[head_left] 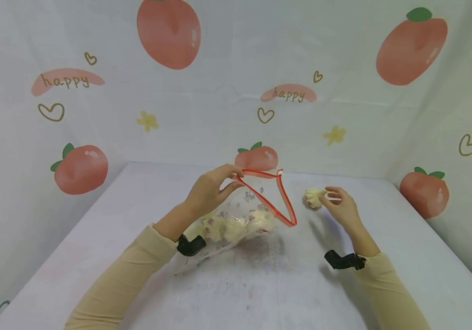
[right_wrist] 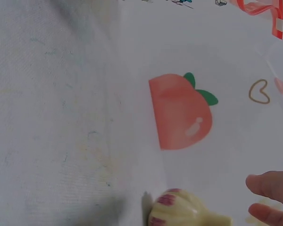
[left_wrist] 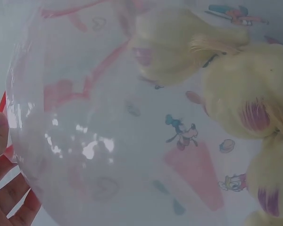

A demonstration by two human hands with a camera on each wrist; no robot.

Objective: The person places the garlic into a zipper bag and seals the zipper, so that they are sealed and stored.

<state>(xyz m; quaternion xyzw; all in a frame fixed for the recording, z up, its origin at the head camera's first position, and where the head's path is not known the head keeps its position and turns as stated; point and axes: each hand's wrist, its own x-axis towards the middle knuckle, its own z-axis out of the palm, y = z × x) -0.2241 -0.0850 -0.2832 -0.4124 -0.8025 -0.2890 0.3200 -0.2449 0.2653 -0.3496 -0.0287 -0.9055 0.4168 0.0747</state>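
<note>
My left hand (head_left: pixel 208 190) pinches the red-edged rim of a clear plastic bag (head_left: pixel 286 201), whose mouth gapes toward the right. Inside the bag lie several pale garlic bulbs (head_left: pixel 234 228) with purple streaks; the left wrist view shows them through the printed film, with my fingers (left_wrist: pixel 12 195) at the bag's edge. A single garlic bulb (head_left: pixel 312 199) rests on the table to the right of the bag. Close beside its stem is my right hand (head_left: pixel 343 208), thumb and fingers spread; in the right wrist view they stand apart from this bulb (right_wrist: pixel 179 209).
A white table (head_left: pixel 236 293) with faint dark smudges spreads under both hands. Behind it hangs a white cloth backdrop (head_left: pixel 227 105) printed with red fruit, hearts and "happy". Black camera mounts (head_left: pixel 190 246) sit on both wrists.
</note>
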